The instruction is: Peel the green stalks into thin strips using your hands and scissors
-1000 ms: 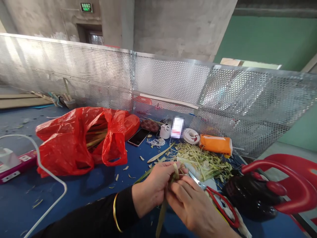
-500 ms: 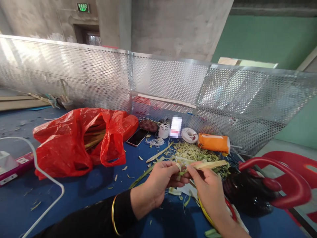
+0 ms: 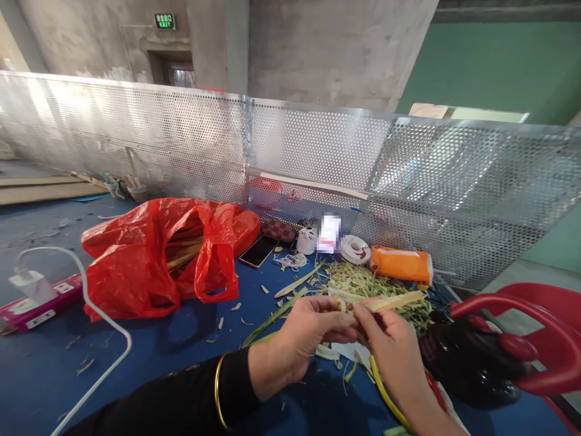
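In the head view, my left hand (image 3: 302, 333) and my right hand (image 3: 394, 345) meet above the blue table. Both are closed on a pale yellow-green plant strip (image 3: 402, 301). Its flat end sticks out to the right past my right fingers, while a small curl of it shows between the two hands. My left fingers partly hide the rest. Just behind the hands lies a heap of shredded plant fibres (image 3: 363, 281). Long green leaf strips (image 3: 276, 315) lie to the left, and a white sheet (image 3: 351, 351) with scraps is below my fingers.
A red plastic bag (image 3: 136, 260) of dry stalks sits left, beside a phone (image 3: 259, 251). A white cable (image 3: 106, 309) runs from a power strip (image 3: 49, 303). Behind stand a tape roll (image 3: 348, 249), an orange pack (image 3: 402, 264) and a perforated metal screen (image 3: 313, 145). A black kettle (image 3: 467, 363) stands right.
The view has turned slightly left, so things appear further right. My left fingers have come closer to my right ones and cover more of the strip's curled part. Both hands keep their hold.
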Tool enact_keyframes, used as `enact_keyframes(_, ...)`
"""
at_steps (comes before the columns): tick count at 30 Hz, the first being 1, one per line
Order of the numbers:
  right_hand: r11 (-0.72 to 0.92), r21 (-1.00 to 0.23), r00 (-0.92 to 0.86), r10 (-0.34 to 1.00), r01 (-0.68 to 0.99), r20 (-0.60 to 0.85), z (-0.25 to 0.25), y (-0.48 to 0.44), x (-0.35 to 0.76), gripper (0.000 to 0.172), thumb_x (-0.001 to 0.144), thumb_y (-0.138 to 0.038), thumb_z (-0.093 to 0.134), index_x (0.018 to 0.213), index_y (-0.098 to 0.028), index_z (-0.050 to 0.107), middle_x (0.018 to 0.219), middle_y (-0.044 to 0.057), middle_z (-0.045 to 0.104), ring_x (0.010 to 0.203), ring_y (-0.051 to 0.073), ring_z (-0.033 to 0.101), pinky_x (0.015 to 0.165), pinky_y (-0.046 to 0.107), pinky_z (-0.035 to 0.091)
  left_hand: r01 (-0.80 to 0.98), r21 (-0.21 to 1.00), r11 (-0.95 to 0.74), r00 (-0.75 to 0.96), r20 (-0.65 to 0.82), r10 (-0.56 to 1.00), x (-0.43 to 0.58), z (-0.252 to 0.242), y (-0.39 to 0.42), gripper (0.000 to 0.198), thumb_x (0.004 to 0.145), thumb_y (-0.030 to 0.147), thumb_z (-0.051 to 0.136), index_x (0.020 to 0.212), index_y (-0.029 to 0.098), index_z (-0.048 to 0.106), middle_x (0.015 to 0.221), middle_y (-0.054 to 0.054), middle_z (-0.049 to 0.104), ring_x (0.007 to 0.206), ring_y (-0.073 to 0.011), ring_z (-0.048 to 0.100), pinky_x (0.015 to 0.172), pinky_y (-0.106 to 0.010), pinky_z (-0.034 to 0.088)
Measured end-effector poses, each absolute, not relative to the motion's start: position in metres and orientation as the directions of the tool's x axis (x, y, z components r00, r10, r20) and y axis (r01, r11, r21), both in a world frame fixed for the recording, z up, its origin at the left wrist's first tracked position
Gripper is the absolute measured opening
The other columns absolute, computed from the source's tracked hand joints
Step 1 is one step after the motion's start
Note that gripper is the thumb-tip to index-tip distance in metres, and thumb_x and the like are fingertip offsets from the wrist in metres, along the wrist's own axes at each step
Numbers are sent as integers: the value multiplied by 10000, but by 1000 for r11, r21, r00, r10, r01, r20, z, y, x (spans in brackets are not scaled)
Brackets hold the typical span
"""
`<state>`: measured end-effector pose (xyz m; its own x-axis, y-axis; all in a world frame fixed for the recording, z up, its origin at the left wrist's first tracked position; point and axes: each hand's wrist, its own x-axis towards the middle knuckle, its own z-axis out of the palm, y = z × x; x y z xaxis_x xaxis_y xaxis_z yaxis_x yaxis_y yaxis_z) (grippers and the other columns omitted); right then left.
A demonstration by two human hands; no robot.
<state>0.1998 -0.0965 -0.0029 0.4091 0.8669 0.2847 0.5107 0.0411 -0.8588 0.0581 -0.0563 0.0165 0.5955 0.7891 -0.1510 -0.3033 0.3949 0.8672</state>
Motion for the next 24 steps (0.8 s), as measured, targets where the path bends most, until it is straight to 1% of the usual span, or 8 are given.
enact_keyframes(4,11,-917,412,891,399,190,0,-96,196,392,761,-527,617,676,-147,663,601,68,686,560,214,631,503,272,504,-274,895,352,536,-162,829,60,14,-55,233,604,283,773,681,94,661,606,-49,643,530,-112,605,623,-238,511)
enact_keyframes(7,-9,-956,294,952,294,81,4,-98,196,365,802,-515,574,714,-165,632,616,47,679,487,192,627,461,273,505,-290,880,376,497,-198,845,58,17,-52,199,624,253,762,704,95,670,642,-53,664,516,-98,597,592,-219,505)
enact_keyframes(10,6,-923,120,991,385,56,14,-104,201,304,854,-459,521,739,-187,596,629,25,673,437,167,620,429,257,493,-316,871,377,464,-205,862,54,21,-47,166,640,199,741,755,94,684,697,-66,686,538,-97,606,591,-207,506)
enact_keyframes(13,134,-829,17,985,543,171,26,-112,205,205,897,-358,479,914,-193,599,583,-2,653,480,158,631,431,227,483,-324,865,383,432,-225,873,51,24,-43,161,648,178,726,777,89,689,743,-90,701,547,-99,608,602,-213,512)
enact_keyframes(16,299,-717,-114,948,630,296,34,-118,206,261,921,-244,432,1136,-209,577,682,5,688,578,145,653,498,219,516,-314,878,362,416,-215,884,51,23,-41,158,648,183,723,771,88,694,720,-88,697,522,-94,590,586,-218,512)
enact_keyframes(20,429,-622,-264,901,654,344,33,-117,204,299,876,-125,467,1075,-252,651,882,19,716,759,153,684,674,256,565,-271,900,342,428,-206,880,52,19,-41,201,630,196,729,802,94,706,697,-75,693,506,-100,580,551,-226,503)
enact_keyframes(22,491,-541,-264,856,682,444,31,-115,203,234,862,-134,514,992,-243,675,855,20,707,743,155,677,656,249,559,-237,918,319,446,-189,875,53,18,-42,213,626,216,732,802,98,707,650,-57,676,498,-101,574,553,-228,499)
enact_keyframes(24,538,-404,-229,766,739,601,28,-113,202,169,871,-171,536,915,-230,689,797,30,683,695,153,655,615,247,539,-193,941,279,477,-158,865,55,17,-43,192,631,226,720,776,102,707,610,-37,654,485,-95,562,551,-222,489)
